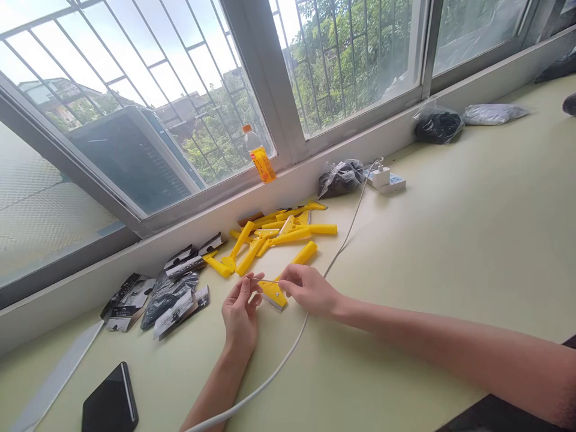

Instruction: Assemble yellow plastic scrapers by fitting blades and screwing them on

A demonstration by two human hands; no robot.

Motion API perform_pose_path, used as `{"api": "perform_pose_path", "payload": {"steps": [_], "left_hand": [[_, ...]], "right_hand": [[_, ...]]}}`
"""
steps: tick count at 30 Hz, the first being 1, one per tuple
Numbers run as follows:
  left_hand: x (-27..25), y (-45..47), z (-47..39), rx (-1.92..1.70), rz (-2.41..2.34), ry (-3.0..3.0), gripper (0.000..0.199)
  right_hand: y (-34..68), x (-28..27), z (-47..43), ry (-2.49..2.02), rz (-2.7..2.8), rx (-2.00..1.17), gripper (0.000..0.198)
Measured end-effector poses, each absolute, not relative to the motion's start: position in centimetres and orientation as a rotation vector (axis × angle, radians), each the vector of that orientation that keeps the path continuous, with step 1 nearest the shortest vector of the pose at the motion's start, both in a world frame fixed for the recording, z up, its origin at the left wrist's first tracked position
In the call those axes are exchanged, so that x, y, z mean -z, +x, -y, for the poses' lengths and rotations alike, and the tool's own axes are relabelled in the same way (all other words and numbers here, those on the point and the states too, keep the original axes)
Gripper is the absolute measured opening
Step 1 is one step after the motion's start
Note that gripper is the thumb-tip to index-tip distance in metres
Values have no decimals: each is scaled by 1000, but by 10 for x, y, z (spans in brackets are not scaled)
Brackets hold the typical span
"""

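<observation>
A thin grey, metal-looking strip (pixel 269 281) is stretched between my two hands above the table. My left hand (pixel 242 312) pinches its left end between thumb and fingertips, and my right hand (pixel 310 289) pinches the right end. Whether it is a rod or a blade seen edge-on I cannot tell. Just behind it lies one yellow scraper (pixel 272 291), its bladed head towards me and its handle partly hidden by my right hand. Farther back, several yellow scrapers (pixel 288 237) are piled loosely near the window ledge.
A white cable (pixel 288 354) runs past my right hand to a charger (pixel 380 176) on a power strip (pixel 393 183). Black-and-white packages (pixel 180 312) and a phone (pixel 111 401) lie left. A drink bottle (pixel 261 159) stands on the ledge; a plastic bag (pixel 339 179) rests below.
</observation>
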State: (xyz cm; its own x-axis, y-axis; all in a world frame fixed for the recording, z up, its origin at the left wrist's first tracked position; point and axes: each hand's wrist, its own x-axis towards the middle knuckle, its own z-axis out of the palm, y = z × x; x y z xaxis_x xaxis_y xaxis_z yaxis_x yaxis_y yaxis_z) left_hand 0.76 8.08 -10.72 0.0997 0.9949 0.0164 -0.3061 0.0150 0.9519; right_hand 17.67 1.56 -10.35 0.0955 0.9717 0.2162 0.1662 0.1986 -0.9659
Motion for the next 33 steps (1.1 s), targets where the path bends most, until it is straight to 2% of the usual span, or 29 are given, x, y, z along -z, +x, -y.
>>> {"api": "perform_pose_path", "payload": {"steps": [20,26,31,33], "left_hand": [[109,8,-81,-1264,-912,1060,52],[108,8,-81,-1266,-910,1057,50],[107,8,-80,-1255,-910,1053,48],[107,7,-79,-1252,-909,1055,48]], "right_hand": [[176,104,-16,-1215,1331,-895,17],[174,104,-16,-1259,1391,-958,32],[176,107,-18,-1199,1292,-932,12],[176,107,-17,-1170,1248,-984,14]]}}
